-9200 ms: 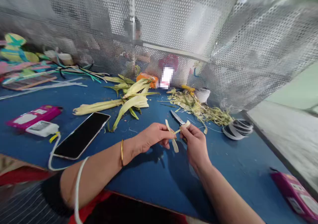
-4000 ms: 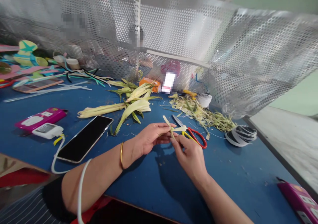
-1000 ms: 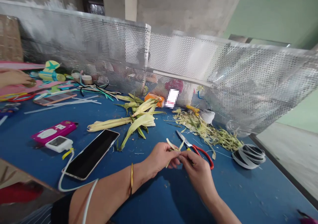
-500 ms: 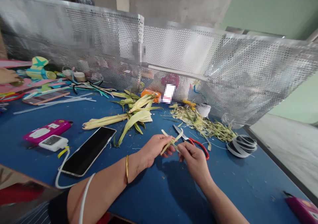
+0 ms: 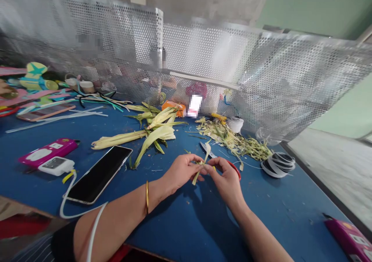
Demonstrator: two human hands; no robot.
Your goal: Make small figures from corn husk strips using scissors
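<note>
Left hand (image 5: 180, 173): its thumb and fingers are pinching the pale husk strip from the left, clamped together on it.
Right hand (image 5: 226, 178): its thumb and forefinger are closing on the same piece from the right, the fingertips meeting the left ones.
Husk strip (image 5: 207, 153): it is resting between both sets of fingers, one end sticking up above them and another pointing down below.
Scissors (image 5: 236, 170): they are lying just beyond the right fingers, partly hidden behind them, with a red handle showing.
Corn husks (image 5: 157, 135): they are lying beyond the fingers, to their left.
Husk scraps (image 5: 231, 138): they are forming a heap beyond the fingers, to their right.
Coil of white strip (image 5: 278, 164): it is sitting well to the right of the fingers.
Black-screened phone (image 5: 99, 175): it is lying well to their left.
Tabletop (image 5: 279, 219): its blue surface is stretching beneath the fingers.
</note>
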